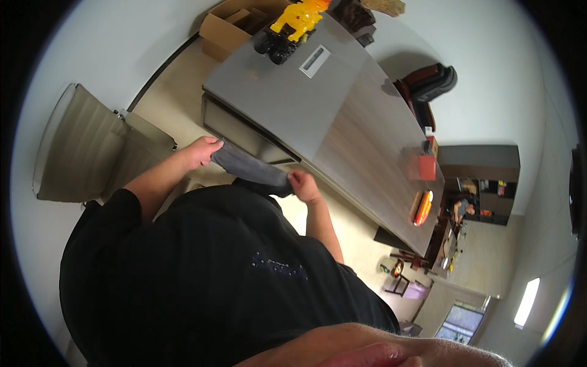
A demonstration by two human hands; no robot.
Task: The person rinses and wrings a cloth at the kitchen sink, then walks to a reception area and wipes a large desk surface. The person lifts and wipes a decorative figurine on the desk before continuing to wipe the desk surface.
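A strip of dark grey cloth (250, 164) is stretched between my two hands, in front of my black shirt and next to the near side of the desk. My left hand (204, 152) pinches its upper left end, with the thumb on top. At the other end, my right hand (302, 185) grips the cloth in curled fingers. A darker fold (262, 187) hangs below the strip, partly hidden by my shirt. Both hands are apart from the desktop.
The long grey and wood desk (353, 133) carries a yellow figurine (300, 20) on a black base, a red box (427, 167) and a red-yellow packet (423, 208). A beige chair (87, 147) stands left, a cardboard box (229, 27) behind. A person (463, 210) is far right.
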